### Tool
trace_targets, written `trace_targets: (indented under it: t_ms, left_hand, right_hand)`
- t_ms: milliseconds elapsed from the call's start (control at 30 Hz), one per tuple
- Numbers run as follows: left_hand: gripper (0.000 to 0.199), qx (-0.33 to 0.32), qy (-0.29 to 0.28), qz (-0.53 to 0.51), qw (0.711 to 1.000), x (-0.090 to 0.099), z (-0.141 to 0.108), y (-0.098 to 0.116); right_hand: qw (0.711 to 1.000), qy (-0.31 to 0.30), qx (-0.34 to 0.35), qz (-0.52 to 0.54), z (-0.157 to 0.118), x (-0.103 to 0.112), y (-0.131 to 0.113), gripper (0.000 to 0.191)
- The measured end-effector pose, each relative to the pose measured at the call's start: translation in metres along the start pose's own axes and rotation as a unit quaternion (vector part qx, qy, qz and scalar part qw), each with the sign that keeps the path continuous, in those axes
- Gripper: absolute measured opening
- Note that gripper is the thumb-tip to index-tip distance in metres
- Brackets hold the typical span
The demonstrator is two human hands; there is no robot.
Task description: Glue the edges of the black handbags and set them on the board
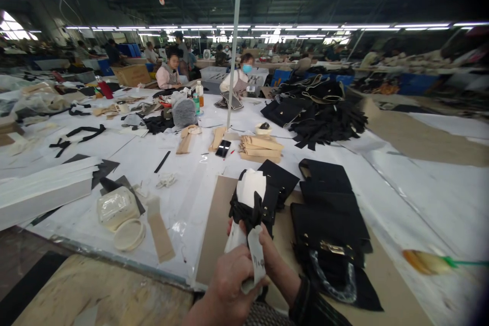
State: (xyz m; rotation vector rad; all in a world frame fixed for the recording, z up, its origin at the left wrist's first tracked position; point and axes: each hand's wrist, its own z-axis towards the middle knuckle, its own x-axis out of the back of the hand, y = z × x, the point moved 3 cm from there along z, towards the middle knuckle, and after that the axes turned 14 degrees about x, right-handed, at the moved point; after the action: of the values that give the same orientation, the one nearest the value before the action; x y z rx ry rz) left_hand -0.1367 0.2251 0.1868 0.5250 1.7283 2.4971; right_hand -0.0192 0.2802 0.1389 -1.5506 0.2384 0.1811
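Note:
My left hand (230, 276) is closed, pinching the lower end of a white paper strip (256, 250) with handwritten marks. From the right, my right hand (273, 252) presses its thumb against the same strip. Its fingertips seem to show behind a bundle of black fabric strips (252, 213), so it appears wrapped round the bundle. A white piece (251, 187) lies at the far end of this bundle, over black flat pieces with small metal studs. To the right lies a black handbag (324, 224) with a gold clasp and a plastic-wrapped handle.
Left stand a plastic tub (117, 208) and its round lid (129, 235). Beyond are tan strips (261, 147), a phone (223, 148) and a pole (234, 46). Black pieces are heaped (328, 117) at the back right. A brush (428, 262) lies right. Co-workers sit across the table.

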Motion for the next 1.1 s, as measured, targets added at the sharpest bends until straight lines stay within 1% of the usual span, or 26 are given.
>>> trace_targets:
  t_ms: [67,133,200,267,300,333,367,400,433,467,533,567,600,633,700,767,800,833,900,933,967,1000,1033,1067,1100]
  left_hand:
    - [0.011,0.000,-0.014,0.024,1.000,-0.001,0.002,0.002]
    - [0.011,0.029,-0.052,0.066,0.996,0.002,0.006,0.003]
    - [0.013,0.101,-0.099,0.097,0.985,0.012,0.010,0.003]
    - [0.030,0.196,-0.135,0.095,0.967,0.030,0.011,0.000]
    - [0.039,0.237,-0.141,0.088,0.957,0.041,0.011,-0.003]
    - [0.043,0.267,-0.140,0.084,0.950,0.053,0.011,-0.005]
    - [0.039,0.285,-0.129,0.084,0.946,0.064,0.012,-0.007]
    - [0.030,0.294,-0.102,0.085,0.947,0.075,0.013,-0.009]
    - [0.023,0.297,-0.058,0.081,0.950,0.085,0.016,-0.009]
    - [0.022,0.297,-0.002,0.067,0.952,0.092,0.019,-0.009]
    - [0.032,0.296,0.106,0.029,0.949,0.100,0.027,-0.003]
    - [0.035,0.294,0.138,0.015,0.946,0.099,0.031,0.001]
    - [0.038,0.289,0.149,0.008,0.946,0.095,0.036,0.004]
    - [0.039,0.284,0.139,0.005,0.949,0.089,0.042,0.006]
    - [0.043,0.282,0.093,-0.012,0.955,0.073,0.051,0.005]
    - [0.044,0.304,0.057,-0.080,0.948,0.059,0.054,-0.006]
    - [0.045,0.325,0.051,-0.137,0.934,0.054,0.053,-0.013]
    - [0.045,0.348,0.052,-0.204,0.913,0.050,0.050,-0.021]
    - [0.043,0.388,0.046,-0.335,0.858,0.042,0.043,-0.033]
    - [0.043,0.402,0.029,-0.382,0.832,0.038,0.040,-0.036]
    - [0.045,0.413,0.001,-0.410,0.813,0.033,0.037,-0.037]
    - [0.048,0.421,-0.025,-0.421,0.803,0.029,0.036,-0.038]
    - [0.052,0.425,-0.046,-0.422,0.800,0.024,0.035,-0.038]
    - [0.054,0.423,-0.056,-0.415,0.803,0.020,0.035,-0.038]
    - [0.055,0.418,-0.049,-0.404,0.812,0.016,0.036,-0.039]
  right_hand:
    - [1.000,0.010,0.012,-0.023,0.003,0.003,0.000,0.045]
    - [0.998,0.012,0.027,-0.047,0.008,0.008,-0.003,0.043]
    - [0.996,0.013,0.045,-0.076,0.014,0.013,-0.008,0.046]
    - [0.991,0.022,0.067,-0.113,0.019,0.020,-0.017,0.051]
    - [0.987,0.031,0.078,-0.135,0.021,0.024,-0.023,0.052]
    - [0.983,0.040,0.088,-0.159,0.023,0.028,-0.028,0.053]
    - [0.977,0.049,0.095,-0.184,0.024,0.031,-0.033,0.054]
    - [0.971,0.056,0.099,-0.209,0.025,0.034,-0.038,0.056]
    - [0.964,0.063,0.100,-0.236,0.025,0.035,-0.041,0.058]
    - [0.957,0.068,0.100,-0.264,0.025,0.036,-0.044,0.060]
    - [0.941,0.074,0.102,-0.315,0.025,0.035,-0.046,0.066]
    - [0.933,0.074,0.103,-0.335,0.024,0.034,-0.046,0.069]
    - [0.926,0.071,0.107,-0.356,0.023,0.032,-0.045,0.072]
    - [0.916,0.065,0.111,-0.379,0.023,0.030,-0.044,0.074]
    - [0.894,0.048,0.122,-0.428,0.022,0.026,-0.042,0.076]
    - [0.871,0.035,0.140,-0.470,0.021,0.025,-0.041,0.073]
    - [0.863,0.032,0.149,-0.482,0.021,0.026,-0.040,0.072]
    - [0.858,0.033,0.156,-0.488,0.021,0.027,-0.039,0.071]
    - [0.854,0.037,0.162,-0.494,0.021,0.031,-0.037,0.069]
    - [0.852,0.039,0.160,-0.497,0.021,0.033,-0.036,0.069]
    - [0.851,0.040,0.157,-0.500,0.021,0.035,-0.035,0.069]
    - [0.849,0.039,0.155,-0.503,0.022,0.036,-0.034,0.070]
    - [0.848,0.038,0.155,-0.506,0.022,0.036,-0.033,0.070]
    - [0.847,0.036,0.157,-0.506,0.022,0.036,-0.033,0.071]
    - [0.846,0.034,0.162,-0.506,0.022,0.035,-0.033,0.071]
